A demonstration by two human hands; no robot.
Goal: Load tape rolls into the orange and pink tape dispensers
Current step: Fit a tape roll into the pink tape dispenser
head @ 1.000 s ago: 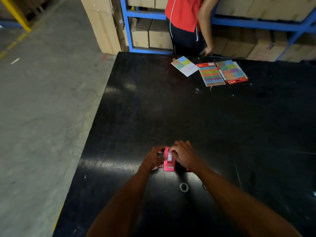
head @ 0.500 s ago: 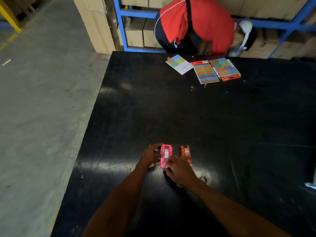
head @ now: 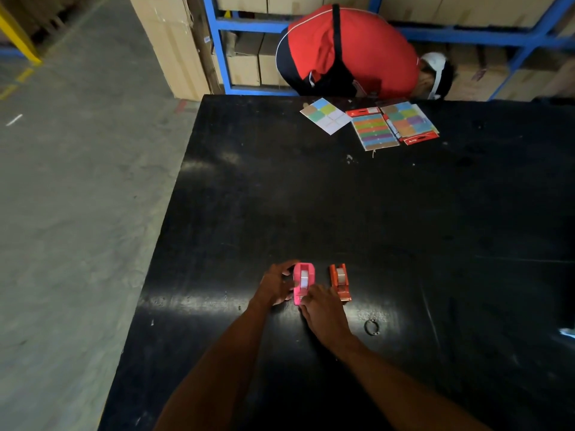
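Fingers of the left hand (head: 275,286) curl around the pink dispenser (head: 303,283) on the table (head: 404,228), its long side pointing away, while the right hand (head: 323,309) pinches its near end, orange dispenser (head: 340,281) just beside.

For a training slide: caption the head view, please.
Both hands, left hand and right hand, work the pink dispenser; orange dispenser stands beside.

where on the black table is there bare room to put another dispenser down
The wide middle of the black table is bare, between the colour sticker sheets at the far edge and the dispensers. Right of the orange dispenser is open too. The near edge is crowded: both hands on the pink dispenser, and a small ring.
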